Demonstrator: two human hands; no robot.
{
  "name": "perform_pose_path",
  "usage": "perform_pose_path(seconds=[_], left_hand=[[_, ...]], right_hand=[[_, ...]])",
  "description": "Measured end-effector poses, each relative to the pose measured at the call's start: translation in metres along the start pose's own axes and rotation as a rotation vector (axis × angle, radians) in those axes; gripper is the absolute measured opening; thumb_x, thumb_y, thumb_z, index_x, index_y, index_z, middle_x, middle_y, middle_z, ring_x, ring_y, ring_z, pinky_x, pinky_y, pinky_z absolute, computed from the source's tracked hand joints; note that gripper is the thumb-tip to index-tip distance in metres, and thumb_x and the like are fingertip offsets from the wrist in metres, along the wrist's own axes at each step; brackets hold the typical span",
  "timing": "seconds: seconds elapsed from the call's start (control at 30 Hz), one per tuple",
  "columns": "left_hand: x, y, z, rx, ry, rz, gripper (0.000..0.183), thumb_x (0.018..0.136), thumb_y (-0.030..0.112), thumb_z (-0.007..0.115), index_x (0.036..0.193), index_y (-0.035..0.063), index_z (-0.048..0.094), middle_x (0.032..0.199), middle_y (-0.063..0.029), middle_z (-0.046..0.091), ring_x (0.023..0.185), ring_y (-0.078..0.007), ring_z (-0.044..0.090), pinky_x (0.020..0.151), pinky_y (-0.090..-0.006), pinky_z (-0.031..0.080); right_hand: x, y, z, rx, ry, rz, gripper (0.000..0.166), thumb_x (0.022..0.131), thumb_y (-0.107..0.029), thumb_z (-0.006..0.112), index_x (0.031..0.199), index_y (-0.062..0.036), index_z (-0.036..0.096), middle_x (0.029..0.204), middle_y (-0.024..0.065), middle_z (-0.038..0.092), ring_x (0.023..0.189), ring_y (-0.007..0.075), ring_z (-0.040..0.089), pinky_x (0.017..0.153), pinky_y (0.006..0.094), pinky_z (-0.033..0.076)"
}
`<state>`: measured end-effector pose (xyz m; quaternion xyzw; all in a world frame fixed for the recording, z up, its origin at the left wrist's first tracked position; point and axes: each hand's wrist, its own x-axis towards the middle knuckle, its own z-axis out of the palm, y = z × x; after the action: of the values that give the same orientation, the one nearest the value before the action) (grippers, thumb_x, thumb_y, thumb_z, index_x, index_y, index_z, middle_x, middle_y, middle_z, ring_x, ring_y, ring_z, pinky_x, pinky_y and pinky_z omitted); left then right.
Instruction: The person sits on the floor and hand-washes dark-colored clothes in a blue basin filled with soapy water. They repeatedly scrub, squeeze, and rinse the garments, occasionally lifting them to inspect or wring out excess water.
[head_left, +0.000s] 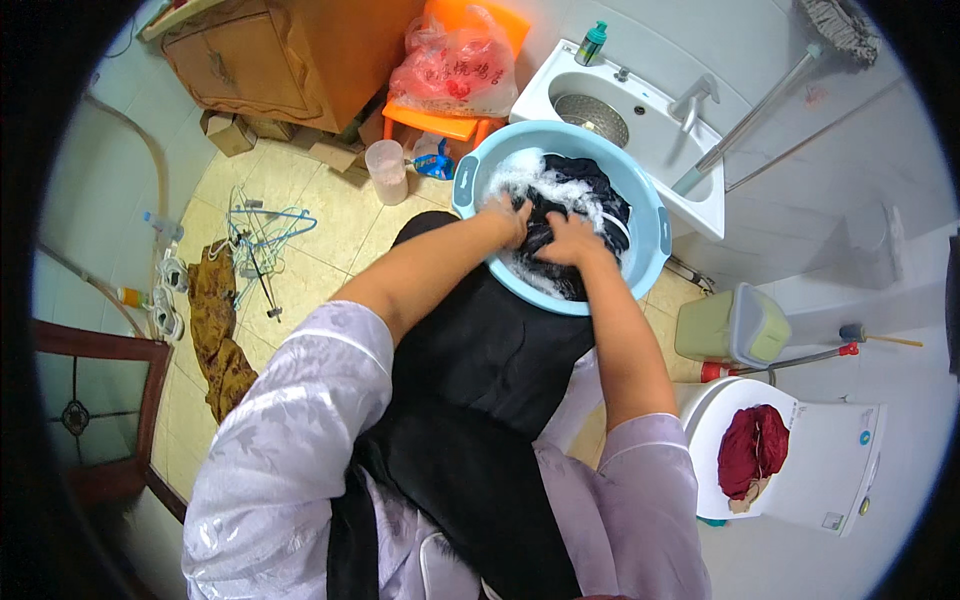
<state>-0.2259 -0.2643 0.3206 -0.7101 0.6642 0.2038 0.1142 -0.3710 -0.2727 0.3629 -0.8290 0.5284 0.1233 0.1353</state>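
A light blue plastic basin (654, 259) holds wet black clothing (589, 176) and white suds (519, 174). Both hands are inside it. My left hand (513, 222) presses against the cloth on the left, its fingertips partly hidden in suds and fabric. Just to its right, my right hand (574, 240) lies on the same cloth with thumb and fingers spread. A white stripe or band (616, 227) shows on the black fabric by the basin's right wall. A black apron (487, 345) covers my lap, below the basin's near rim.
A white sink (705, 176) adjoins the basin's far right, with a mop (750, 112) leaning in it. An orange chair (427, 118) carries plastic bags. Hangers (259, 225) and brown patterned cloth (214, 322) lie on the left floor. A bin (705, 326) and toilet (705, 427) stand right.
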Motion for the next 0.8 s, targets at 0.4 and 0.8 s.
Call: perform_pose_path(seconds=[0.4, 0.8], left_hand=[[0.023, 0.013, -0.024, -1.202, -0.118, -0.273, 0.033, 0.076, 0.024, 0.052, 0.099, 0.0027, 0.06, 0.107, -0.0166, 0.061, 0.098, -0.0355, 0.059, 0.082, -0.0593, 0.043], [0.042, -0.01, 0.018, -2.352, -0.246, 0.472, 0.029, 0.084, 0.036, 0.054, 0.091, 0.0089, 0.062, 0.086, -0.0122, 0.063, 0.071, -0.0279, 0.061, 0.066, -0.0422, 0.051]], right_hand=[[0.034, 0.024, 0.034, 0.463, 0.45, 0.216, 0.035, 0.071, -0.01, 0.055, 0.104, -0.0075, 0.064, 0.102, 0.0193, 0.063, 0.097, 0.0342, 0.06, 0.086, 0.0397, 0.047], [-0.034, -0.088, -0.006, 0.655, 0.995, -0.105, 0.033, 0.077, -0.032, 0.059, 0.095, -0.0043, 0.058, 0.097, 0.0164, 0.054, 0.093, 0.0374, 0.052, 0.08, 0.0467, 0.045]])
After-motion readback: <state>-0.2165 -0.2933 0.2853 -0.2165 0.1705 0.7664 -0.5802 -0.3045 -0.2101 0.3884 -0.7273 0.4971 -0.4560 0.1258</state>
